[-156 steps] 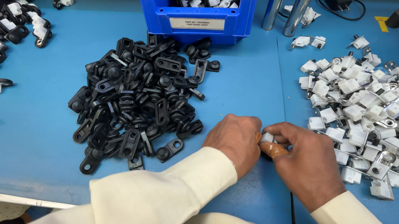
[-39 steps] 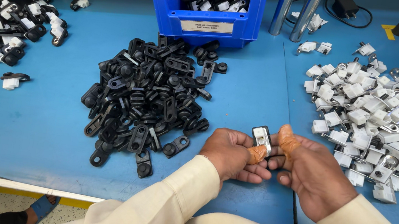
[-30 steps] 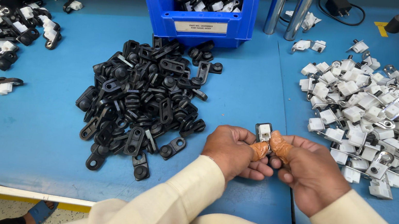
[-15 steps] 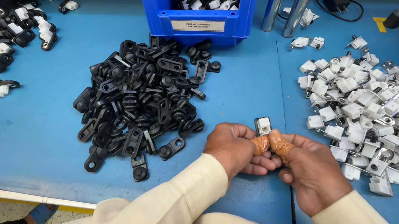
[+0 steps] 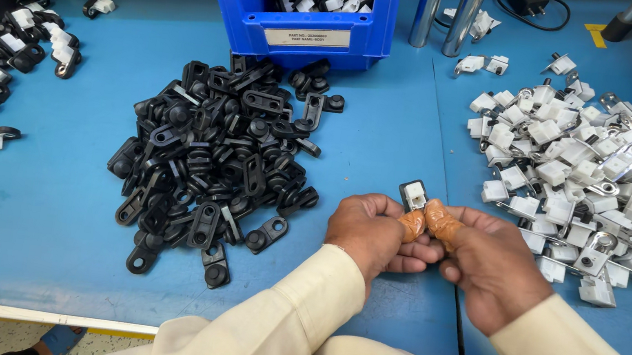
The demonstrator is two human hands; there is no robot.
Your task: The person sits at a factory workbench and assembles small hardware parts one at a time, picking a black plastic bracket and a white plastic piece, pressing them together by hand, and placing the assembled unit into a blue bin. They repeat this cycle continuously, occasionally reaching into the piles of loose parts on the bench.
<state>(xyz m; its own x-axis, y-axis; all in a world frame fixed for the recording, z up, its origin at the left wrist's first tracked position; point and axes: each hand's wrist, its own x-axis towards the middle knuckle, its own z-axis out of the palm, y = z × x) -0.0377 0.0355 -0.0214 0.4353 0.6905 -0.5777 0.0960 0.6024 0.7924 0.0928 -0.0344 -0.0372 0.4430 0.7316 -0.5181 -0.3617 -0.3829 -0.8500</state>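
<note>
A small black clip (image 5: 413, 194) with white insert stands upright, pinched above the table.

White rectangular label (image 5: 307, 37) on the blue bin's (image 5: 372, 12) front.

I see left hand (image 5: 370, 234) and right hand (image 5: 490, 260) pinching a small black-and-white clip (image 5: 413, 194) | black clip pile (image 5: 216, 155) to the left | white-and-metal parts pile (image 5: 596, 176) to the right | blue bin (image 5: 319, 5) behind, on blue table (image 5: 19, 235)

Assembly workshop bench: blue table (image 5: 10, 242); blue parts bin (image 5: 319, 5) at its far edge; heap of black plastic clips (image 5: 212, 155) before the bin; white-and-metal parts pile (image 5: 596, 176) right of it.
</note>
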